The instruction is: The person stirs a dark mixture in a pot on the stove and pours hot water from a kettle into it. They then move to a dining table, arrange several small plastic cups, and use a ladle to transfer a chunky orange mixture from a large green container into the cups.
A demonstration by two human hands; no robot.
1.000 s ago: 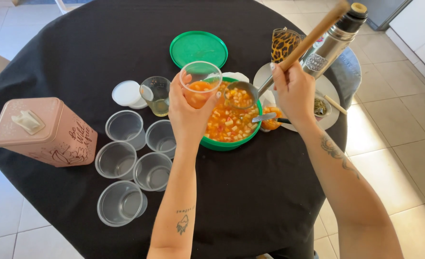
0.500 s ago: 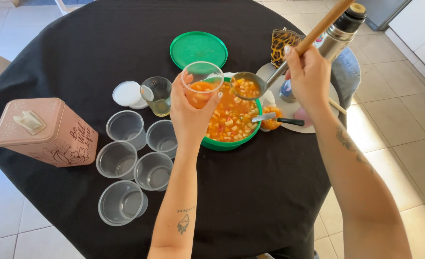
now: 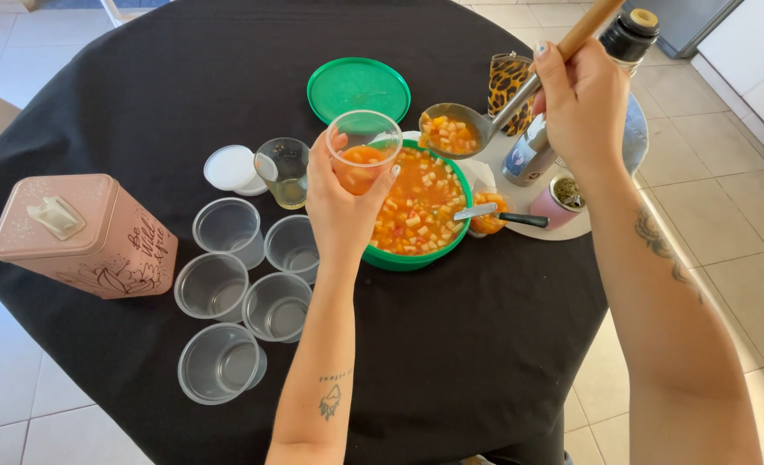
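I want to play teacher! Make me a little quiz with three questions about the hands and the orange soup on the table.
1. True or false: the ladle is full of chunky soup.
2. What does the left hand hold? A) a green lid B) a clear plastic cup C) a pink tin
3. How many empty plastic cups sit on the black tablecloth beside the pink tin?

Key
1. True. The right hand holds it up over the far edge of the green bowl.
2. B. The clear plastic cup already has some orange soup in it.
3. Five.
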